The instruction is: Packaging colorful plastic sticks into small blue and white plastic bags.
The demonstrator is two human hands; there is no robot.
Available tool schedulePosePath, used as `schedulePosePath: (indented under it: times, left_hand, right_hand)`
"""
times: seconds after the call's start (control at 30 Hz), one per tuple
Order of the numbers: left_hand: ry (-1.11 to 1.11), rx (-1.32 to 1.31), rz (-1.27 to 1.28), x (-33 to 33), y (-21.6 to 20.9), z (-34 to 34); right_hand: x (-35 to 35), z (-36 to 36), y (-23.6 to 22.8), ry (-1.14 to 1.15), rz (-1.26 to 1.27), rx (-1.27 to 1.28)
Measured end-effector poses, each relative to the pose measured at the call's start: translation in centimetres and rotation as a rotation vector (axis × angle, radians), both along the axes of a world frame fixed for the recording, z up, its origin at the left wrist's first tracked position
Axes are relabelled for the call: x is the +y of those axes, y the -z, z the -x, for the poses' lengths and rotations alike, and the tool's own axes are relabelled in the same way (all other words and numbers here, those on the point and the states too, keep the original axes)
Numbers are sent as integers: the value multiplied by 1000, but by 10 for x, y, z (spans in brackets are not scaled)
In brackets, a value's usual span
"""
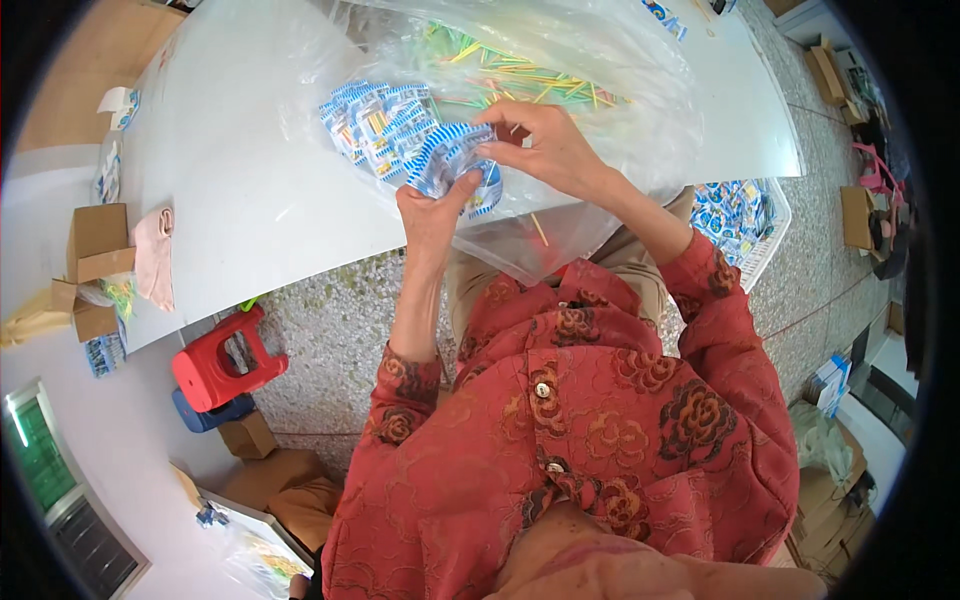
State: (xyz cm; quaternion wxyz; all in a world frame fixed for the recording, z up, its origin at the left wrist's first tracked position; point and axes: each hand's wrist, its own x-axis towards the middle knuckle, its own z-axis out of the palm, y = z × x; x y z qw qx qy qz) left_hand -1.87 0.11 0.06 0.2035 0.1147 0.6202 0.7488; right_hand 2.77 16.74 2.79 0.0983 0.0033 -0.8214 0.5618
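My left hand (430, 215) is closed on a crinkled blue-and-white striped plastic packet (440, 160), its thumb pressed over the near side. From the right, my right hand (555, 150) pinches the packet's upper right edge between thumb and fingers. Just left of it, more striped packets (375, 125) lie on the table in an overlapping bunch. Beyond my hands, many thin yellow, green and red plastic sticks (540, 85) are spread inside a large clear plastic bag (650, 120). One yellow stick (540, 230) lies on the bag's near part, which hangs over the table edge.
The white table (240, 190) curves around in front of me. At its right, below the edge, a white basket (770, 235) holds many blue packets. A red stool (230, 360) stands on the speckled floor at left. Cardboard boxes (100, 235) and a pink cloth (155, 255) are at the far left.
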Motion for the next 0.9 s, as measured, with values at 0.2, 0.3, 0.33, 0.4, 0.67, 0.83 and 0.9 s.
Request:
schedulePosePath:
  times: [0.2, 0.3, 0.33, 0.4, 0.67, 0.83, 0.9]
  left_hand:
    - [-48, -57, -42, 1, 0, 0]
    - [-53, -57, -59, 2, -1, -1]
    - [-33, -38, 13, 1, -1, -1]
    - [-12, -18, 77, -2, 2, -2]
    - [22, -17, 93, -2, 7, -14]
    - [-54, -11, 52, -2, 10, -14]
    - [-64, -12, 21, -1, 12, -12]
  right_hand:
    - [-3, -7, -22, 85, -182, 243]
    - [-2, -7, -17, 37, -482, 477]
    - [-3, -8, -17, -20, -519, 418]
    - [-7, -10, -17, -76, -564, 358]
    - [-8, -4, -3, -54, -730, 298]
    - [11, 8, -15, -54, -348, 135]
    - [48, 16, -18, -5, -390, 91]
